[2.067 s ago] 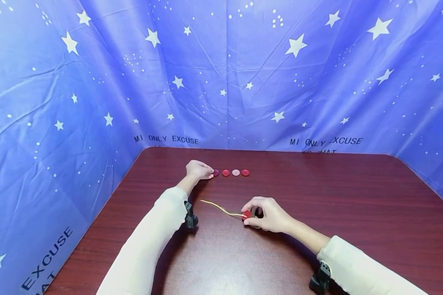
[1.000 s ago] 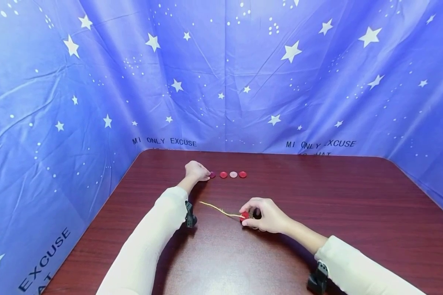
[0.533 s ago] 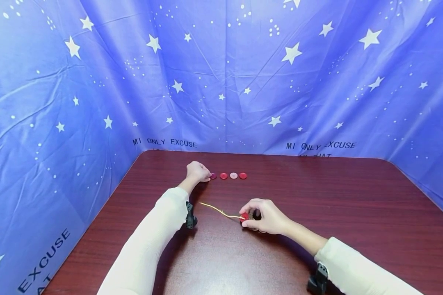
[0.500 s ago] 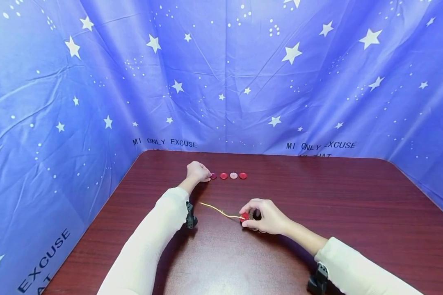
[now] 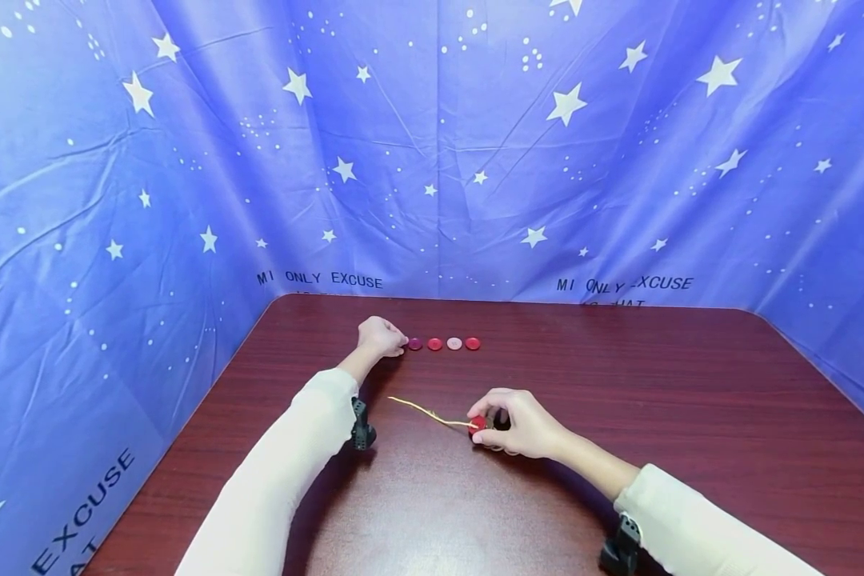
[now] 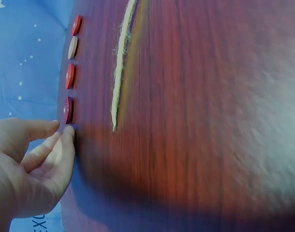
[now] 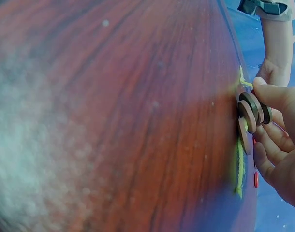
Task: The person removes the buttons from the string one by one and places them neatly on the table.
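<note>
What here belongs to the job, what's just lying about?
Job, likely: string; red button, pinched by right hand; discs beside it; four buttons in a row by left hand.

Just surroundings, I'd say: table; curtain; wrist cameras.

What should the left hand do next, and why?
Perhaps the left hand should go over to the round red button held in the right hand. The round purple button lies flat and ungripped, and the thin yellow string trails loose from the held button, so maybe that one can slide off.
</note>
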Tool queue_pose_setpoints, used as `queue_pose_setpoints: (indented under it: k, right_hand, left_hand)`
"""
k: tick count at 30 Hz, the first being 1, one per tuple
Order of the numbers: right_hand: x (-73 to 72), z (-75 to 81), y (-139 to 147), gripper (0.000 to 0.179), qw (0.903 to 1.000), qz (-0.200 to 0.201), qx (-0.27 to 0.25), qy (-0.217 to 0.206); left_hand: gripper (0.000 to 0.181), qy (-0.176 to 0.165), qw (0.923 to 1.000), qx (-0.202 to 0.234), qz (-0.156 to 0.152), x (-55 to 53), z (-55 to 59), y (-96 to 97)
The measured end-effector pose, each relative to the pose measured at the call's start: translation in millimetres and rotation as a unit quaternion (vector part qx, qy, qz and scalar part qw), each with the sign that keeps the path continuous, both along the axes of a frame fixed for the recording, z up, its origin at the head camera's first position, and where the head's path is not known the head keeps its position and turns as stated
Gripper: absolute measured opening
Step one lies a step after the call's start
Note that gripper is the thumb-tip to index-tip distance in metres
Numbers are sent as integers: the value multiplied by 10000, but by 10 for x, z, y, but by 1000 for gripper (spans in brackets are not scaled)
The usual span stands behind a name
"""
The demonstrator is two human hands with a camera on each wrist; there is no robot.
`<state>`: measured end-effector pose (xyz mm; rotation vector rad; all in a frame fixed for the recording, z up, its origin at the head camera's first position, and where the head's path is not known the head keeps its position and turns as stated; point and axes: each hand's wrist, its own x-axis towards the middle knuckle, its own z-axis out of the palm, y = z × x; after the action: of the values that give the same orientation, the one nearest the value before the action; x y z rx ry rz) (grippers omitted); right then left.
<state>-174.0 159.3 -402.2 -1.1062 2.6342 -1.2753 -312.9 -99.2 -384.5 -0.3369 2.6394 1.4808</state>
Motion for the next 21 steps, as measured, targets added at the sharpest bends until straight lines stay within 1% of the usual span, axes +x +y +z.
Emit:
queue_pose_setpoints:
  k: [2,4,7,9,10,13,15,18,21]
  right_hand:
    - [0,-5,0,23,10000,-4,-17,-15]
    - [-1,-6,0,23,10000,-10,-25,-5]
    - [-1,-1,-5,24,10000,-8,-68,-39]
    - [1,5,-10,24,9999,-15,-93,-61]
    - [2,6,-13,24,9999,-16,-113,-83]
    - [4,7,-17,24,9999,-49,-111,-65]
    - [2,-1,-21,24,10000,-44,-73,8]
    - [2,-17,-25,25,9997,-2,24,235]
    - [-1,-34,-27,25,9984,66,134,552]
  left_hand:
    - [10,31,10000,-47,27,46,13,-26]
    - [10,85,9998,-198,10,109,37,-48]
    - [11,277,9977,-611,-112,221,69,-87]
    - [13,443,9944,-929,-257,305,93,-110]
    - [13,512,9930,-1014,-332,348,104,-118]
    - [14,669,9898,-1145,-525,458,118,-130]
    - [13,688,9890,-1150,-618,525,118,-133]
    - [13,673,9884,-1139,-750,616,103,-135]
    - [12,656,9877,-1101,-894,695,98,-127]
